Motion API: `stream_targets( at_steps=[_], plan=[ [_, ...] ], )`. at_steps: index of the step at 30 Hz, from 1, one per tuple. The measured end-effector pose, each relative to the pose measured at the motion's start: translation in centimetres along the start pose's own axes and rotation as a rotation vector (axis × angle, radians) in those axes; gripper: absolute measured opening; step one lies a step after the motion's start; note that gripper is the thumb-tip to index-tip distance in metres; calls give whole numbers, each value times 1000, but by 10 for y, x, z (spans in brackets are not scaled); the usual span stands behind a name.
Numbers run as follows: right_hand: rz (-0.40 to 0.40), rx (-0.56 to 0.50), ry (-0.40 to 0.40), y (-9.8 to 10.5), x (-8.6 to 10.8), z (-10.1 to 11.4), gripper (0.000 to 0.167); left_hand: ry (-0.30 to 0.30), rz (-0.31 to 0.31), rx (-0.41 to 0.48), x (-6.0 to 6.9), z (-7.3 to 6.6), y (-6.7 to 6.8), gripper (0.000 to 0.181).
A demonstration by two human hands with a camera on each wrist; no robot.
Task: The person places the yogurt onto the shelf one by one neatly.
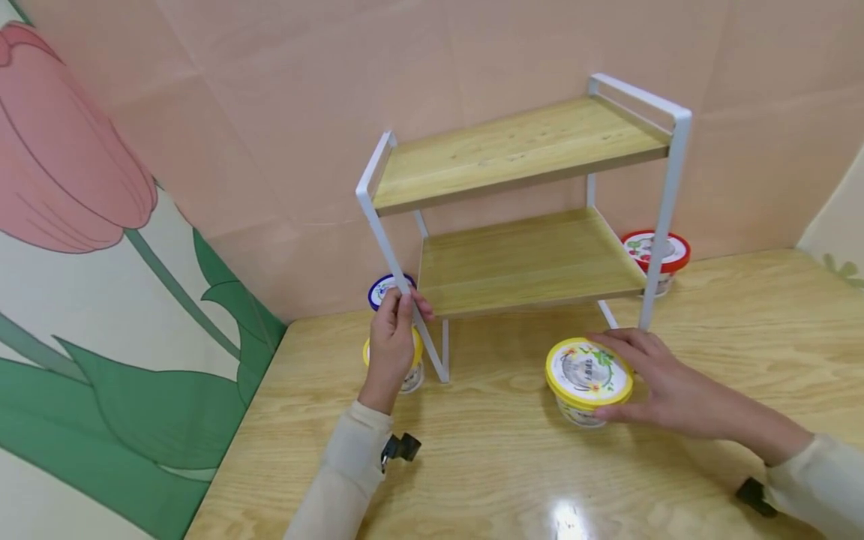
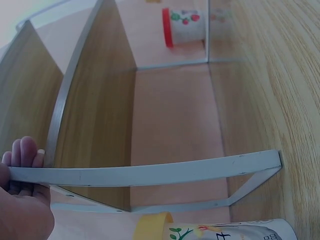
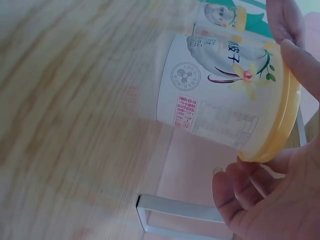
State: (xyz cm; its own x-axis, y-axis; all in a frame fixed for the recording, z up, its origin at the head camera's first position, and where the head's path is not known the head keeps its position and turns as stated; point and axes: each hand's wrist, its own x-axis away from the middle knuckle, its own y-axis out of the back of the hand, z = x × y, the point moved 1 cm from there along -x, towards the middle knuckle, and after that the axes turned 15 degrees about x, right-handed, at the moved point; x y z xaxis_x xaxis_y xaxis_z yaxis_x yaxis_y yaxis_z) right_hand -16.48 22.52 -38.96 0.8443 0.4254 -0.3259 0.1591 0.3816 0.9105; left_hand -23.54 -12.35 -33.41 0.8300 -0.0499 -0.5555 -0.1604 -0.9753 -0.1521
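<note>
Holding the rack with left fingers and a yellow tub with right fingers, in front, on or just above the counter. Apparently midway, with the rack upright, the tub not yet released.

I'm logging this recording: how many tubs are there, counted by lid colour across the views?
Yellow-lidded tubs: 2
Red-lidded tub: 1
Blue-lidded tub: 1
Total: 4
</note>
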Motion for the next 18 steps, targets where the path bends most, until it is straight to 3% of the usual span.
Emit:
stream_targets(
  at_steps=[4, 11, 18],
  plan=[
    [40, -21, 10, 1, 1, -4, 94, 3, 2, 2, 0, -1, 0, 30],
    [-13, 41, 60, 2, 2, -8, 94, 8, 6, 1, 0, 0, 0, 30],
    [4, -32, 68, 1, 2, -10, 96, 4, 4, 1, 0, 0, 0, 31]
  ],
)
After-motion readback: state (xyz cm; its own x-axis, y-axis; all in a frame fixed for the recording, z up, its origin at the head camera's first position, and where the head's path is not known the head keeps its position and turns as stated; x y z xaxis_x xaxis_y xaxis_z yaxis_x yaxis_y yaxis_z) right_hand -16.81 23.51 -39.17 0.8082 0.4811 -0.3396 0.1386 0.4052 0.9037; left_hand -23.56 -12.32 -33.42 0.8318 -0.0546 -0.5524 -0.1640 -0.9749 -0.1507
